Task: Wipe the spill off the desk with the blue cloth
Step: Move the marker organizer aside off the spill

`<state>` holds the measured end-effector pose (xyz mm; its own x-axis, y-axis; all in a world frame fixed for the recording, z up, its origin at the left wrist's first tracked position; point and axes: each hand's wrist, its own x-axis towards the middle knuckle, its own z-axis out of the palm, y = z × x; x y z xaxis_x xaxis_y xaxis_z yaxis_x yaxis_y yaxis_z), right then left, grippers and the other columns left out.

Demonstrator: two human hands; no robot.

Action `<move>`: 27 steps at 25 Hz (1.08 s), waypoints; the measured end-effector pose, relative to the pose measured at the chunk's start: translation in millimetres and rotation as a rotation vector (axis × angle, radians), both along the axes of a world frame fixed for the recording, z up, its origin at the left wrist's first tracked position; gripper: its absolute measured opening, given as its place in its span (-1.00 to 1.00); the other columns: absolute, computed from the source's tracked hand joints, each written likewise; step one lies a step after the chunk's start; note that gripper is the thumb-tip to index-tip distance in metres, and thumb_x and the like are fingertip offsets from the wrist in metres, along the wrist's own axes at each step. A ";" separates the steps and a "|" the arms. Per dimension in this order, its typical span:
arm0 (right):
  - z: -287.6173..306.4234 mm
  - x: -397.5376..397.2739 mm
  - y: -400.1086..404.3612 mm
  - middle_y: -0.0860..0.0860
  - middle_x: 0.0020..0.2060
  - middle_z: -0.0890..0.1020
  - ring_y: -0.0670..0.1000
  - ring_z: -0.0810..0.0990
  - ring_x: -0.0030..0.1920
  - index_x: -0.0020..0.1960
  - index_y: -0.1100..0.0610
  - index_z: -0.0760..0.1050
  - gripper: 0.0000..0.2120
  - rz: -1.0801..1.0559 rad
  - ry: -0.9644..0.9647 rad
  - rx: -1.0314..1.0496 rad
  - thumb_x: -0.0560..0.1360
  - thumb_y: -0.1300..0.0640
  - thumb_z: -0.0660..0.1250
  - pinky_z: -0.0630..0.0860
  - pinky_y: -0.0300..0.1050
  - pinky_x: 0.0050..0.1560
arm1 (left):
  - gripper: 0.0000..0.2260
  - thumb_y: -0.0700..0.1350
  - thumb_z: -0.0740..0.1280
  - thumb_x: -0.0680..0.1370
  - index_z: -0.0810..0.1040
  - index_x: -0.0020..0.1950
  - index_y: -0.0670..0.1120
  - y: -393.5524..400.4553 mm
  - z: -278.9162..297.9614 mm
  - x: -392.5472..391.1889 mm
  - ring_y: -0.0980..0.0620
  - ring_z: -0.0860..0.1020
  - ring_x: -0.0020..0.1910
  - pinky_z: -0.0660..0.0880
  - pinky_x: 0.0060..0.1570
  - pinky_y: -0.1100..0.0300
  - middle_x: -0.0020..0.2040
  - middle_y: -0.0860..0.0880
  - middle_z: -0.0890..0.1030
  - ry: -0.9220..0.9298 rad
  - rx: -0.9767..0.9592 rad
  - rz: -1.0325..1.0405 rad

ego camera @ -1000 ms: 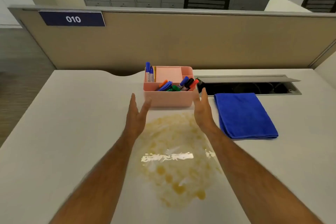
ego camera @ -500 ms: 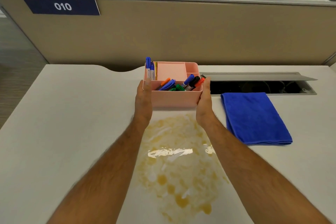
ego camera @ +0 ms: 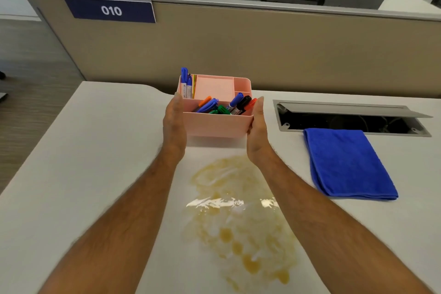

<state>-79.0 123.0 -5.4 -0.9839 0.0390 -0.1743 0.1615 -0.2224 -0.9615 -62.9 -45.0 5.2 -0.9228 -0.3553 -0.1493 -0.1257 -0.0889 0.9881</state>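
Our left hand (ego camera: 173,124) and right hand (ego camera: 258,131), arms outstretched, grip the pink plastic marker organiser (ego camera: 218,124) by its sides, beyond the yellowish spill (ego camera: 241,217); the folded blue cloth (ego camera: 346,164) lies rightward on the white surface (ego camera: 95,150).

Blue cloth (ego camera: 346,162) folded flat on desk (ego camera: 95,150) (right of spill (ego camera: 238,217)); spill yellowish, wet.

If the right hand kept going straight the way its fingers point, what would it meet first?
The right hand grips the pink organizer, fingers pointing away toward the partition. Beyond them lies bare desk, then probably the partition; depth is unclear.
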 end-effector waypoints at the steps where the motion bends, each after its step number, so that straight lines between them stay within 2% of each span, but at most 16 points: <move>1: 1.3 -0.8 -9.8 0.13 0.17 0.67 0.19 0.65 0.17 0.33 -0.01 0.53 -0.17 0.024 0.010 -0.006 0.34 -0.56 0.07 0.55 0.19 0.21 | -0.39 0.37 0.00 0.56 0.50 0.40 0.05 -10.8 2.1 -0.7 0.02 0.67 0.02 0.56 -0.16 0.22 0.16 0.00 0.67 0.000 -0.002 0.019; 5: 7.3 0.1 -57.3 0.15 0.19 0.66 0.24 0.62 0.21 0.34 -0.03 0.52 -0.09 0.133 0.012 0.000 0.28 -0.64 0.11 0.57 0.16 0.17 | -0.38 0.39 -0.04 0.56 0.53 0.37 0.08 -60.0 5.1 -2.2 0.01 0.67 0.03 0.56 -0.13 0.19 0.16 0.01 0.68 -0.038 -0.024 0.107; 11: -1.5 -3.0 -109.3 0.06 0.19 0.66 0.14 0.63 0.21 0.37 -0.12 0.48 0.03 0.213 0.005 0.016 0.12 -0.72 0.11 0.56 0.17 0.25 | -0.38 0.41 -0.04 0.56 0.52 0.37 0.11 -114.1 4.2 -0.7 0.03 0.67 0.04 0.56 -0.11 0.19 0.14 0.02 0.67 -0.075 -0.024 0.186; 13: -6.6 -3.0 -123.8 0.05 0.19 0.66 0.13 0.63 0.21 0.39 -0.12 0.46 0.05 0.229 -0.007 0.023 0.10 -0.73 0.11 0.54 0.22 0.28 | -0.35 0.45 -0.04 0.53 0.52 0.38 0.12 -128.2 -1.1 0.3 0.03 0.66 0.06 0.58 -0.07 0.18 0.14 0.03 0.67 -0.094 -0.017 0.206; 16: -12.4 -2.0 -137.7 0.04 0.20 0.66 0.11 0.63 0.21 0.42 -0.13 0.42 0.09 0.241 -0.021 0.047 0.07 -0.74 0.10 0.55 0.17 0.27 | -0.30 0.49 -0.05 0.47 0.50 0.37 0.13 -143.2 -9.2 1.5 0.02 0.64 0.11 0.57 0.03 0.16 0.18 0.03 0.66 -0.116 0.013 0.246; 19: -15.5 0.7 -147.1 0.04 0.20 0.65 0.12 0.62 0.22 0.44 -0.10 0.40 0.02 0.250 -0.028 0.045 0.17 -0.68 0.08 0.57 0.14 0.24 | -0.25 0.53 -0.04 0.41 0.49 0.38 0.13 -154.7 -16.3 3.7 0.04 0.61 0.14 0.55 0.11 0.17 0.22 0.04 0.63 -0.134 0.021 0.277; 23: -25.0 6.2 -152.4 0.04 0.20 0.65 0.12 0.61 0.23 0.45 -0.12 0.38 -0.12 0.263 -0.010 0.083 0.29 -0.60 0.06 0.56 0.16 0.25 | -0.33 0.48 -0.04 0.48 0.49 0.37 0.14 -160.8 -23.9 7.8 0.03 0.63 0.12 0.56 -0.01 0.19 0.19 0.06 0.64 -0.130 0.001 0.283; 27: -25.9 7.1 -150.5 0.03 0.20 0.65 0.12 0.61 0.24 0.47 -0.12 0.35 -0.20 0.275 0.012 0.111 0.40 -0.54 0.00 0.57 0.08 0.20 | -0.34 0.46 -0.06 0.51 0.48 0.39 0.13 -159.7 -22.6 5.3 0.03 0.63 0.07 0.54 -0.08 0.22 0.17 0.07 0.62 -0.147 -0.009 0.283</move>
